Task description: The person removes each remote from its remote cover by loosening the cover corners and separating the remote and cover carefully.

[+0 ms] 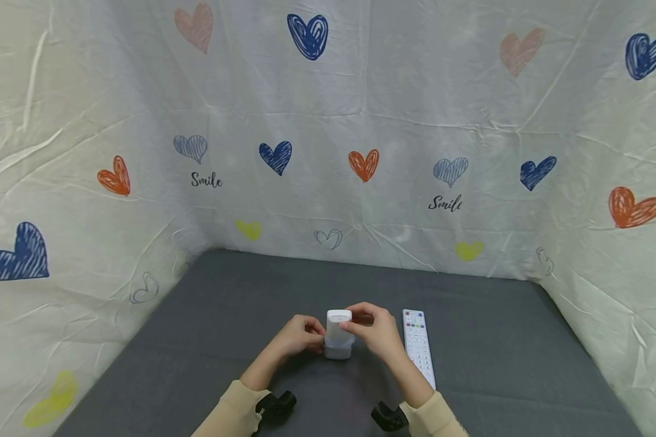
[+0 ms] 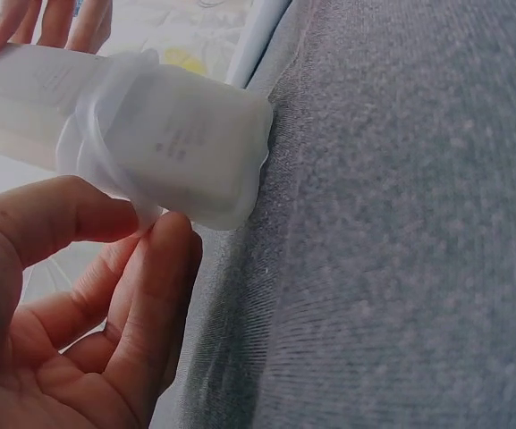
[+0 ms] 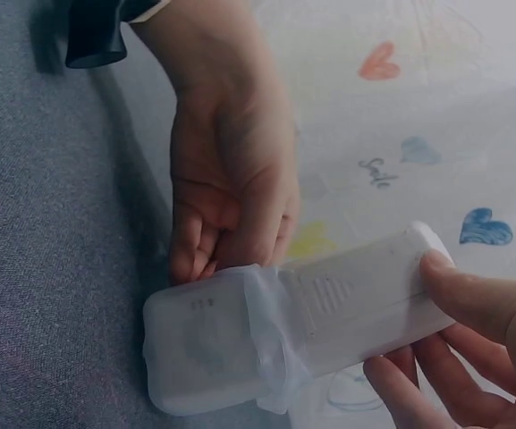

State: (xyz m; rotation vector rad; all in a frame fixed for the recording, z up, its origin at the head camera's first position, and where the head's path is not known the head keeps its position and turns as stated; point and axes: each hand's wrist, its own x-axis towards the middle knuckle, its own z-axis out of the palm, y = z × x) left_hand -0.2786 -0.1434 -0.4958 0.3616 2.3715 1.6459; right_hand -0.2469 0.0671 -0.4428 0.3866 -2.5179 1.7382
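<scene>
A white remote control stands upright over the table, its lower part inside a translucent soft cover. The cover's upper edge is bunched around the remote's middle in the left wrist view, and the remote's upper half is bare. My left hand pinches the rim of the cover between thumb and fingertips. My right hand grips the bare upper end of the remote, thumb on one face and fingers on the other. The remote's buttons are not visible behind the cover.
A long white remote with several buttons lies on the dark grey tabletop, just right of my right hand. White cloth walls printed with hearts enclose the table at the back and both sides.
</scene>
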